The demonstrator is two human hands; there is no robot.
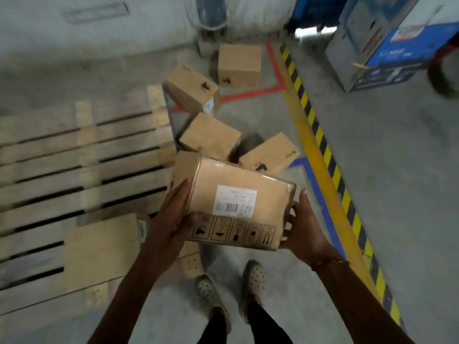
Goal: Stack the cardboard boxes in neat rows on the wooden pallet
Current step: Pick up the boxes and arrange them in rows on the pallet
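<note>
We hold the brown taped cardboard box (pixel 236 204) between our left hand (pixel 171 217) and right hand (pixel 300 227), one squeezing each end, so it stays level for the wooden slatted pallet (pixel 82 155) left of our hands.

There is one view, from a wide-angle camera on the person's head, looking steeply down and a little forward. Its lens bends the wooden pallet (pixel 82 155) slats at the left. The person's feet (pixel 231 291) stand just right of the pallet's near corner, at the bottom middle. The carried box (pixel 236 202), above the feet, sits nearest the lens and largest. Far right of the pallet runs the yellow-black floor stripe (pixel 320 147), slanting up toward the wall at the top edge.
</note>
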